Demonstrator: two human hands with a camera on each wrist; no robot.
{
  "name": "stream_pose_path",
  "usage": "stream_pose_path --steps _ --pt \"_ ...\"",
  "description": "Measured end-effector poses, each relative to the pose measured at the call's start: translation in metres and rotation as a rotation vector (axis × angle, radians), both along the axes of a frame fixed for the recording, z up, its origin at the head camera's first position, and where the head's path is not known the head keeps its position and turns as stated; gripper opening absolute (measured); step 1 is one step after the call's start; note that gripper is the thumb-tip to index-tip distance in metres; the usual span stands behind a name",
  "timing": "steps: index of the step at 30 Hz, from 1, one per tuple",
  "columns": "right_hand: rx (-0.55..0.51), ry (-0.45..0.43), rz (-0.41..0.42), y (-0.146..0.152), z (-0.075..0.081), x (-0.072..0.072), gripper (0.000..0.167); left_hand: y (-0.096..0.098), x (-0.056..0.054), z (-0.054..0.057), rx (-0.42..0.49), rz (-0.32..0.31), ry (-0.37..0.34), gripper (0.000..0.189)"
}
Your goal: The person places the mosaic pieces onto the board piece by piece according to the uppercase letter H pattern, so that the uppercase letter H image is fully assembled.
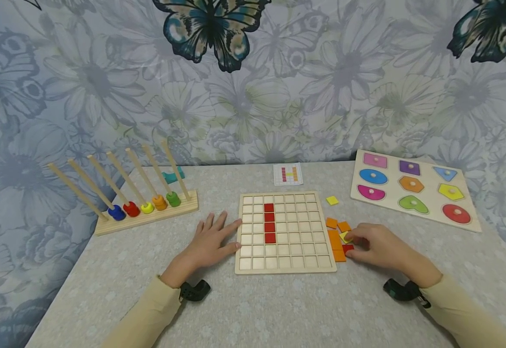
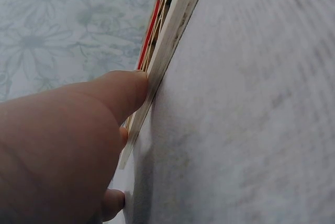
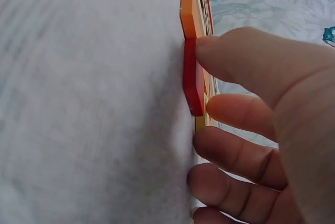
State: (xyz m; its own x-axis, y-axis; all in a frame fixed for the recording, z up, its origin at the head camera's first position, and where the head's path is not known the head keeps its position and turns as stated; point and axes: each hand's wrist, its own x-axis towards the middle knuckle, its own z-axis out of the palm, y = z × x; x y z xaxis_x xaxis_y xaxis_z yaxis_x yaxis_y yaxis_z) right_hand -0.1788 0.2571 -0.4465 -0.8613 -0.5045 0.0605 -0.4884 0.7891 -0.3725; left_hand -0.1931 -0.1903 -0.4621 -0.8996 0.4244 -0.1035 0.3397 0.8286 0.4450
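Note:
A wooden grid board (image 1: 300, 248) lies on the table with several red square tiles (image 1: 269, 222) in one column. To its left my left hand (image 1: 209, 245) rests with fingers spread; in the left wrist view the thumb (image 2: 128, 90) touches the board's edge (image 2: 175, 30). My right hand (image 1: 376, 245) is over loose tiles at the board's right side. Its thumb (image 3: 220, 56) touches a red tile (image 3: 192, 77), and its index finger is at a yellow tile (image 1: 344, 237). Orange tiles (image 1: 336, 240) lie between that hand and the board.
A small pattern card (image 1: 288, 174) lies behind the board. Another yellow tile (image 1: 332, 200) sits near its upper right corner. At the left stands a peg stand (image 1: 148, 212) with coloured rings, a teal piece (image 1: 173, 175) behind it. A shape puzzle board (image 1: 413, 188) leans at the back right.

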Motion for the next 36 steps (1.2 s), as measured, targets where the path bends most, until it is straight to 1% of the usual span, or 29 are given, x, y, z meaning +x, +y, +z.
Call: stream_pose_path --steps 9,20,29,36 --pt "-0.012 -0.003 -0.012 0.0008 -0.0012 -0.0003 0.025 -0.0009 -0.0005 -0.0009 -0.002 -0.003 0.013 0.064" --pt "-0.03 -0.041 -0.013 0.0019 0.0022 0.0001 0.017 -0.0009 -0.0005 -0.0014 -0.001 -0.005 0.007 0.064" --pt "-0.032 -0.072 0.003 0.0029 0.0005 -0.0008 0.02 -0.0024 -0.0001 -0.0024 0.006 -0.003 0.009 0.064" --pt "-0.039 -0.082 -0.016 0.0035 0.0002 -0.0001 0.018 -0.0013 0.0003 -0.0016 -0.004 -0.004 0.016 0.064"
